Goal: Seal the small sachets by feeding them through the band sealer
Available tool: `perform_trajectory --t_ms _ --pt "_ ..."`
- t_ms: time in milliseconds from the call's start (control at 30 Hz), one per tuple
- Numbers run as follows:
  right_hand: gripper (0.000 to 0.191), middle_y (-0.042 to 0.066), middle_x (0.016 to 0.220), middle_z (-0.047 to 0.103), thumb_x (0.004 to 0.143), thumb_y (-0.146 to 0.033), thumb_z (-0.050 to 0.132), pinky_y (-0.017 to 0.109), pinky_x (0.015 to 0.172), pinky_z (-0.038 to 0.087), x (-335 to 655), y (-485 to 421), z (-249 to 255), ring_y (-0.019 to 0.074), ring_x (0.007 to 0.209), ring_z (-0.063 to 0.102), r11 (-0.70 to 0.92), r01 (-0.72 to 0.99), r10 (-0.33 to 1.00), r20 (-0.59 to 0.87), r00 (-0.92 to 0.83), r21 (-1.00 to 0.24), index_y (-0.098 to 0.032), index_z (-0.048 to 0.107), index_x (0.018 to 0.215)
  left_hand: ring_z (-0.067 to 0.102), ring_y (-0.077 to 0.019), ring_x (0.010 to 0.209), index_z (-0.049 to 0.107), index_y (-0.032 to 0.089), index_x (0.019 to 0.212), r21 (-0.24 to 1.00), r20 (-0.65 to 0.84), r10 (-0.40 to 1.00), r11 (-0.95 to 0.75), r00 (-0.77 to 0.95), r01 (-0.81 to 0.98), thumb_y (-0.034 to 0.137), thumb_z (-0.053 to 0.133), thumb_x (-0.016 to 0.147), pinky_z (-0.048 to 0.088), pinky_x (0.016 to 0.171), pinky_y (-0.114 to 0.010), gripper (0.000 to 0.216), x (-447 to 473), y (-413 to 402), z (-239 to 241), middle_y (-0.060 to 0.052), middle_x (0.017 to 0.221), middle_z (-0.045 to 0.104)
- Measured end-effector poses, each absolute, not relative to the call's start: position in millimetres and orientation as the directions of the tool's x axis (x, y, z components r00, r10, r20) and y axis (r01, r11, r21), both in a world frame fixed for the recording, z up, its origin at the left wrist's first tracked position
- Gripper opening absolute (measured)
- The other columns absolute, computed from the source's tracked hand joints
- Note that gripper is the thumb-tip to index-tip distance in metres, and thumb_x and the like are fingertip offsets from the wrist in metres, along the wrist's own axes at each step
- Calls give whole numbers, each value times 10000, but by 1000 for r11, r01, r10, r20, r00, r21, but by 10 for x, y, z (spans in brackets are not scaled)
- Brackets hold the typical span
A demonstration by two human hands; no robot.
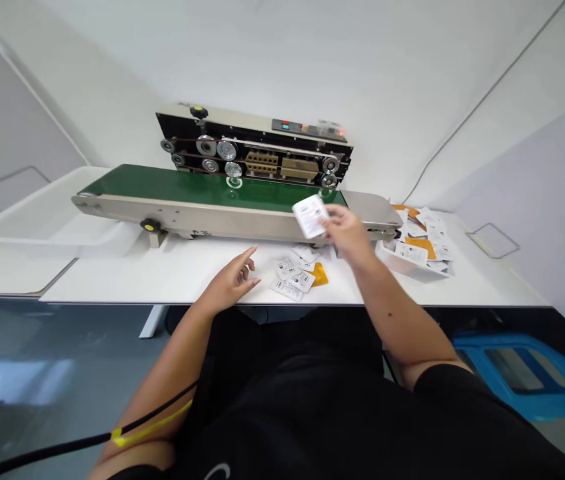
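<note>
Between the thumb and fingers of my right hand (345,232) is a small white printed sachet (311,216), held up in front of the green conveyor belt (182,189). My left hand (230,280) hovers over the table's front part, thumb and index finger apart, with nothing in it. Just right of that hand lies a loose pile of white printed sachets (290,285), with an orange one (320,274) at its right side. Behind the belt stands a band sealing machine (257,143) with metal wheels and brass-coloured blocks.
A white bin (415,270) full of white and orange sachets stands right of the conveyor. A large translucent tray (52,233) sits under the belt's left end. Below the table at right is a blue plastic stool or crate (557,373). A black cable (62,448) runs by my left arm.
</note>
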State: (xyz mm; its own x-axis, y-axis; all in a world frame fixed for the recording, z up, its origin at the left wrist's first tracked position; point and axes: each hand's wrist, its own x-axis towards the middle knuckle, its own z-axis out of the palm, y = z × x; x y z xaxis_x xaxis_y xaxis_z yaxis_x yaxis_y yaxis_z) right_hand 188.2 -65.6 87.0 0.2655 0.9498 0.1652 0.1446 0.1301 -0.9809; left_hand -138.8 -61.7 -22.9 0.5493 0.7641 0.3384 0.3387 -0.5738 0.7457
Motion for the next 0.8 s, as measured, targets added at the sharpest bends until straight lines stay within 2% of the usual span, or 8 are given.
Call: perform_trajectory --t_ms 33,100,167,233,300,567,800 --pt "259 -26 701 683 857 -187 755 141 428 380 2099 -522 1010 58 491 532 181 160 895 230 383 -970 -186 699 1110 587 -144 826 317 290 1666 785 332 774 -543 539 297 430 641 996 541 770 -292 757 -1400 -610 -234 -64 1158 616" --pt "180 -57 595 594 894 -182 695 130 408 321 2474 -264 1240 53 453 475 214 148 793 260 551 -966 -179 673 1073 594 -139 828 388 259 1624 833 320 791 -497 521 242 436 627 1003 544 774 -289 688 -1417 -592 -240 -59 1121 618" --pt "79 -66 540 539 899 -142 638 126 389 269 2717 -56 1378 51 420 429 143 65 778 153 609 -988 -180 632 968 592 -137 820 434 246 1592 850 307 802 -474 513 231 438 633 997 546 769 -290 657 -1424 -581 -237 -58 1111 619" --pt "108 -62 522 516 865 -105 635 126 377 236 2815 83 1425 49 406 415 42 -17 806 24 592 -999 -188 567 851 583 -132 806 462 248 1574 851 293 806 -465 514 245 436 642 989 546 757 -290 640 -1422 -579 -233 -61 1132 623" --pt "182 -53 521 510 833 -84 654 127 371 227 2805 166 1415 50 404 421 -19 -52 831 -45 555 -998 -194 517 784 582 -132 804 483 255 1561 846 285 808 -465 516 260 438 643 987 550 757 -294 623 -1419 -580 -232 -62 1149 627" --pt "233 -43 520 508 865 -22 619 113 372 239 2587 336 1384 43 419 415 -57 -80 875 -88 477 -995 -186 490 762 606 -145 810 537 282 1520 817 312 781 -511 541 267 469 620 1004 567 728 -299 555 -1435 -565 -235 -68 1165 644" --pt "149 45 616 669 940 -58 624 127 372 276 2373 501 1375 52 432 485 -88 -54 907 -103 408 -995 -144 569 832 625 -159 800 684 241 1338 774 330 758 -558 562 298 487 621 1004 558 718 -302 419 -1429 -576 -159 -64 1060 656"
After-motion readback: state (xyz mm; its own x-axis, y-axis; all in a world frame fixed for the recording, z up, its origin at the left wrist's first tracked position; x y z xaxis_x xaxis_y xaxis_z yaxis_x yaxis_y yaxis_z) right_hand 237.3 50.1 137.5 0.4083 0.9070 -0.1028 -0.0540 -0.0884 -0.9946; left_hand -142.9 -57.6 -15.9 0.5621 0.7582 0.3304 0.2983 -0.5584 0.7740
